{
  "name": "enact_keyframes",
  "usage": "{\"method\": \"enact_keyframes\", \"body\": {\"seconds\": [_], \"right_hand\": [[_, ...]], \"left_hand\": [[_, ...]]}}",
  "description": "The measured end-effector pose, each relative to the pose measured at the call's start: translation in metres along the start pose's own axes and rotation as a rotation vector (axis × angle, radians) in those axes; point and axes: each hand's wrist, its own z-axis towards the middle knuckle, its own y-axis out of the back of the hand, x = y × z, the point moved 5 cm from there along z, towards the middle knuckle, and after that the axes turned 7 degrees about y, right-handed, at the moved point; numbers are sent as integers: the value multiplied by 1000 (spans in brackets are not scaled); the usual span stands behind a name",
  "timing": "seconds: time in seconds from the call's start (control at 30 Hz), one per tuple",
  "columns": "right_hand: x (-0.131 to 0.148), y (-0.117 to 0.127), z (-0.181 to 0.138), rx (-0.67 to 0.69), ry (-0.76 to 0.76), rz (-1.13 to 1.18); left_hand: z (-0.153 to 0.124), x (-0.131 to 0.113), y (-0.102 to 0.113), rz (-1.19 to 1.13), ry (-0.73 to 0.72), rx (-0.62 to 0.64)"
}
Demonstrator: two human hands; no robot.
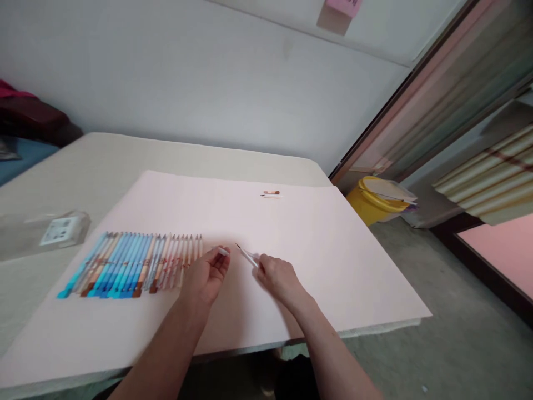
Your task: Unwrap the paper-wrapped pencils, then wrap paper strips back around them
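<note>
My left hand (207, 273) is closed in a pinch on a small white cylindrical piece (224, 251), held just above the pink sheet (358, 266); its exact kind I cannot make out. Closed around a slim white pen part (249, 257) is my right hand (278, 276). The part's dark pointed tip faces up and left, toward my left hand, with a gap between the two. Left of my hands, a row of pens (125, 261) lies side by side, in blue, brown, grey and whitish tones. My left hand is close to the row's right end.
Farther back on the sheet lie a short brown piece (272, 192) and a slim white pen part (272, 196). A clear plastic bag (25, 233) with a white label rests at the left. Beyond the table's right edge stands a yellow bucket (366, 203).
</note>
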Motion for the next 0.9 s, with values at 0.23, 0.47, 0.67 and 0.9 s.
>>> {"method": "enact_keyframes", "body": {"seconds": [0.23, 0.47, 0.67, 0.9], "right_hand": [[17, 33, -16, -190, 177, 353], [16, 32, -18, -193, 174, 358], [17, 33, -19, -211, 180, 334], [18, 36, -19, -282, 190, 363]], "left_hand": [[1, -10, 1, -62, -34, -25], [1, -15, 2, -83, -76, -31], [-1, -13, 0, -2, -128, 5], [-4, -8, -3, 40, -153, 57]]}}
